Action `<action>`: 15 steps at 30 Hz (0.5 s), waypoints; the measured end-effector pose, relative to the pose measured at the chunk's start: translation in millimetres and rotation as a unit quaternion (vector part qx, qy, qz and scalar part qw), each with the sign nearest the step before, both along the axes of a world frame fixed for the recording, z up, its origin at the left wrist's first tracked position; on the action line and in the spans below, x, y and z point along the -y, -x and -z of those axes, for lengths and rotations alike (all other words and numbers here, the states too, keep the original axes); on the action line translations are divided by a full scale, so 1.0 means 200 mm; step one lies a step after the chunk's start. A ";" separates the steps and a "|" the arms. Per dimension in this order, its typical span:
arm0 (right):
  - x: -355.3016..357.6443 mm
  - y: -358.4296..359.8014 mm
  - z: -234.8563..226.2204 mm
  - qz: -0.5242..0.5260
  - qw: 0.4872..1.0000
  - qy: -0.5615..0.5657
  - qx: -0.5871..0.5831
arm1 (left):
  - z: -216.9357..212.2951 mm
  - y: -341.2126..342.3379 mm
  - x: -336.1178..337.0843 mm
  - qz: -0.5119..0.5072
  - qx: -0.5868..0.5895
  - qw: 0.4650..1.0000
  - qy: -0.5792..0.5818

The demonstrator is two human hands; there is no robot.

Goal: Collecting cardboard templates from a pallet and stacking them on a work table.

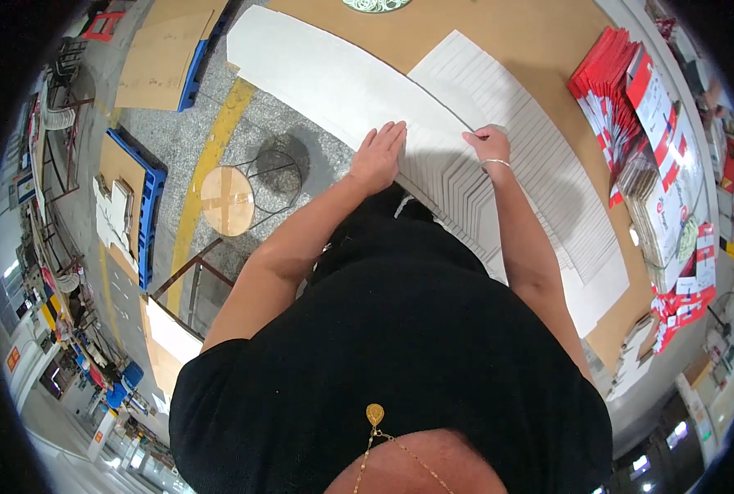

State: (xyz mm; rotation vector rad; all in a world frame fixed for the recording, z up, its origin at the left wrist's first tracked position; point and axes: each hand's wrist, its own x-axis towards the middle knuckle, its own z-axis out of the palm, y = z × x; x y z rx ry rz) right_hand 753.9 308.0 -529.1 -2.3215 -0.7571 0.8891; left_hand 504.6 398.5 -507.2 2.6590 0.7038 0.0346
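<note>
A long white cardboard sheet (pixel 318 74) lies slantwise across the table and juts past its left edge. My left hand (pixel 377 158) rests flat on this sheet near its front edge, fingers stretched out and holding nothing. At the sheet's far right edge, my right hand (pixel 492 150) is closed, with thumb and forefinger pinching that edge. A fanned stack of white cardboard sheets (pixel 519 107) spreads beyond and to the right of my right hand. More layered sheet edges (pixel 457 185) show between my forearms, partly hidden by my body.
Red and white printed cardboard pieces (pixel 606 82) are piled at the table's right side, by a tied bundle of cardboard (pixel 640 193). Brown board (pixel 346 33) covers the tabletop. On the left floor stand a round-topped stool (pixel 227 202) and blue pallets (pixel 151 214) bearing cardboard.
</note>
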 end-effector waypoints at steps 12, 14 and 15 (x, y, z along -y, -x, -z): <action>0.08 -0.08 -0.06 -0.042 0.998 -0.034 -0.018 | -0.11 -0.06 0.10 0.048 0.013 0.998 -0.047; 0.17 -0.14 -0.09 -0.136 0.990 0.002 0.025 | -0.10 -0.08 0.15 0.118 0.015 0.993 0.002; 0.23 -0.18 -0.08 -0.132 0.991 0.002 0.025 | -0.08 -0.08 0.17 0.122 0.016 0.992 0.001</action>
